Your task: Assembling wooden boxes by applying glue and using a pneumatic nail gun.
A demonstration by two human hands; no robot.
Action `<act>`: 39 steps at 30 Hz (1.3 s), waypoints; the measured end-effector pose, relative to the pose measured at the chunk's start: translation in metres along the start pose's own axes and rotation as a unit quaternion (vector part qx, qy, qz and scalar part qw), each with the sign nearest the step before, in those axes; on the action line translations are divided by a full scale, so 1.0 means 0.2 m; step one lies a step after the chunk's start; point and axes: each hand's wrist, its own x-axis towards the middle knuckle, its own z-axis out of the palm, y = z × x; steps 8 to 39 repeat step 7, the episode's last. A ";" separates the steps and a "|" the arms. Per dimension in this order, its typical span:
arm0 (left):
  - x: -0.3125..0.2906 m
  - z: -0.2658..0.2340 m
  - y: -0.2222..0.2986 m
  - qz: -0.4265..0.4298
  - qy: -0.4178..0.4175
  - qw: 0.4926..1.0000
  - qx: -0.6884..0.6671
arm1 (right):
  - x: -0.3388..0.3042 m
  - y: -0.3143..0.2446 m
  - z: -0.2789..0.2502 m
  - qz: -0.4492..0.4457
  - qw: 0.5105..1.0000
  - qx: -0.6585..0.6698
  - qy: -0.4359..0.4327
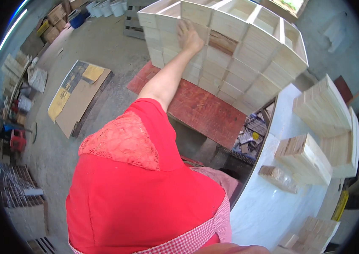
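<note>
My left arm, in a red sleeve, stretches forward to a tall stack of pale wooden boxes (234, 55). My left hand (189, 37) rests on the side of an upper box at the left part of the stack, its fingers lying against the wood. Nothing shows in its grasp. One darker brown wood panel (223, 42) stands out just right of the hand. The stack stands on a red board (202, 111). My right hand does not show.
At right, a pale tabletop (253, 211) carries wooden boxes (304, 156) and a clear-wrapped block (279, 178). Flattened cardboard (80, 101) lies on a low stand at left. A crate (251, 133) of small pieces sits under the table edge. White buckets (107, 8) stand far back.
</note>
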 end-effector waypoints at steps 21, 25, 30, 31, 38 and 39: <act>-0.50 0.54 -0.25 0.275 -0.111 0.955 0.007 | -0.16 -0.33 -0.17 0.207 0.977 0.044 0.023; -0.50 0.54 -0.25 0.275 -0.111 0.955 0.007 | -0.16 -0.33 -0.17 0.207 0.977 0.044 0.023; -0.50 0.54 -0.25 0.275 -0.111 0.955 0.007 | -0.16 -0.33 -0.17 0.207 0.977 0.044 0.023; -0.50 0.54 -0.25 0.275 -0.111 0.955 0.007 | -0.16 -0.33 -0.17 0.207 0.977 0.044 0.023; -0.50 0.54 -0.25 0.275 -0.111 0.955 0.007 | -0.16 -0.33 -0.17 0.207 0.977 0.044 0.023; -0.50 0.54 -0.25 0.275 -0.111 0.955 0.007 | -0.16 -0.33 -0.17 0.207 0.977 0.044 0.023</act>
